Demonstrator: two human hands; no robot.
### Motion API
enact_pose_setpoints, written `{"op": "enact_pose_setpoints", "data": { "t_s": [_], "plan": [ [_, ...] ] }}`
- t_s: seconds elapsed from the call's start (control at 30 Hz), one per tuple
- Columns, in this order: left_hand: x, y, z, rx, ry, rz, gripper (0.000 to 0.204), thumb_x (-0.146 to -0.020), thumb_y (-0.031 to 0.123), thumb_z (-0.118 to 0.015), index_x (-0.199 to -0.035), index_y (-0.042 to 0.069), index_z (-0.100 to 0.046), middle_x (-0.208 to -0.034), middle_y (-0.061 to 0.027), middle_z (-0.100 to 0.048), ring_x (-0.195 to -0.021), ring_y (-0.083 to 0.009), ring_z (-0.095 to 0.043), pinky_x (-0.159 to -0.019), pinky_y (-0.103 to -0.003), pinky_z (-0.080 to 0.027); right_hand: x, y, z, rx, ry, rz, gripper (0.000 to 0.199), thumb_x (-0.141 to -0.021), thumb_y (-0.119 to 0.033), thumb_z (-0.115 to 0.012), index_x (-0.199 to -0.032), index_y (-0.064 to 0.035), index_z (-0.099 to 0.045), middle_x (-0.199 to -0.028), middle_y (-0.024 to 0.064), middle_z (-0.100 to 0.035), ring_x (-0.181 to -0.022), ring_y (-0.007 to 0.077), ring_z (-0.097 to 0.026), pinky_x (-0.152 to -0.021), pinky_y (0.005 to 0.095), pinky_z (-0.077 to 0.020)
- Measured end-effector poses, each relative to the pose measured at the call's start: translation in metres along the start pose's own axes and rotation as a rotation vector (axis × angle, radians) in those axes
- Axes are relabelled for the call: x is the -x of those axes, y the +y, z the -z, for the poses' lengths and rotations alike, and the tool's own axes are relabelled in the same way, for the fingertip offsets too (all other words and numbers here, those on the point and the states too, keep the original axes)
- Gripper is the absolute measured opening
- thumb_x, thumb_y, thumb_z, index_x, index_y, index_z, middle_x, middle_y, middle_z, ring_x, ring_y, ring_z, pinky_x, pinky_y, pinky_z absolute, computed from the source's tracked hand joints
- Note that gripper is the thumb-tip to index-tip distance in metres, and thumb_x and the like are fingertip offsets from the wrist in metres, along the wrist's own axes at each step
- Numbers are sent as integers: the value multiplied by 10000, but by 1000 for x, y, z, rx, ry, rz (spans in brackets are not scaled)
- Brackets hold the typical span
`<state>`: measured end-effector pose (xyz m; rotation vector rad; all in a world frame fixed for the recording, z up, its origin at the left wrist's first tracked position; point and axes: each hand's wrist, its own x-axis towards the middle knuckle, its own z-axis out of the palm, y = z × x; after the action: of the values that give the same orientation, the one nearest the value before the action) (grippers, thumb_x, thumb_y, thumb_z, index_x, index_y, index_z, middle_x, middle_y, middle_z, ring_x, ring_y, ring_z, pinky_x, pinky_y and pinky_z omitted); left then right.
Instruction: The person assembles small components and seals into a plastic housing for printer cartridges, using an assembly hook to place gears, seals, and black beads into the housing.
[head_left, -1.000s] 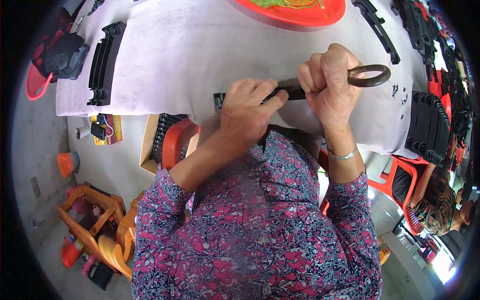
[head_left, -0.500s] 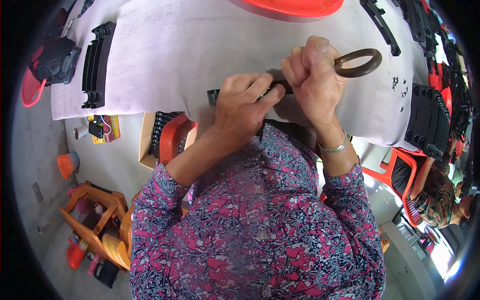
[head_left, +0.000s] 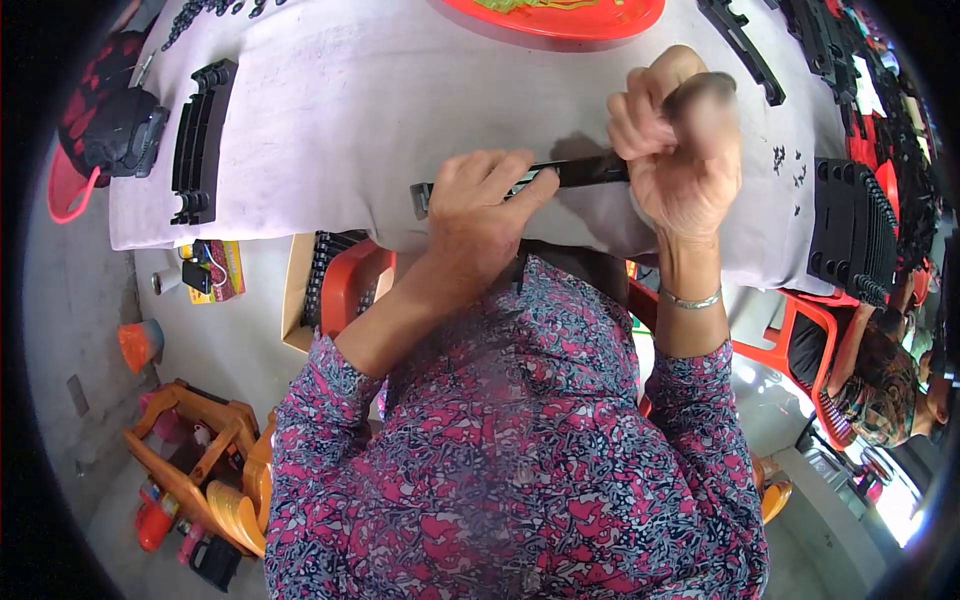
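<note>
My left hand presses a long black plastic strip onto the cloth, its fingers closed over the middle. One end of the strip pokes out to the left of the knuckles. To the right, my right hand is raised above the strip's far right end. Its fingers are curled round a dark metal tool with a ring-shaped handle, blurred by motion. The tool's lower part is hidden by the hand, and whether it touches the strip I cannot tell.
A red plate with yellow-green pieces lies at the far edge. Slotted black parts lie left, a stack of black parts right, beside tiny black bits. A red chair and another person are at right.
My right hand has moved up and to the right with the ring-handled tool, turning it so the ring appears foreshortened. More of the black strip shows. My left hand stays in place.
</note>
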<state>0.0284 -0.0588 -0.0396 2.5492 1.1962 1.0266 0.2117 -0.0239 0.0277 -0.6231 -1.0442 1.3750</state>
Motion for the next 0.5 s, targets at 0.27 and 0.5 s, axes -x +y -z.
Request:
{"op": "enact_pose_setpoints", "data": {
  "t_s": [0.27,0.5],
  "plan": [
    [0,0,0,-15,-21,3,252,-765,102,-692,-1015,131,-707,-1033,-37,-642,-939,-245,-606,-804,-390,-438,-3,4,12,-218,110,18,680,-860,-765,-498,-764,-102,-378,-583,-51,-202,-513,82,-169,-468,256,-152],
    [0,0,0,-25,4,-9,270,-759,104,-622,-1021,133,-684,-1011,-34,-611,-920,-231,-598,-800,-399,-450,-7,11,14,-398,-12,44,758,-875,-792,-404,-670,-62,-431,-535,-55,-198,-457,84,-155,-433,269,-137]
  ]
}}
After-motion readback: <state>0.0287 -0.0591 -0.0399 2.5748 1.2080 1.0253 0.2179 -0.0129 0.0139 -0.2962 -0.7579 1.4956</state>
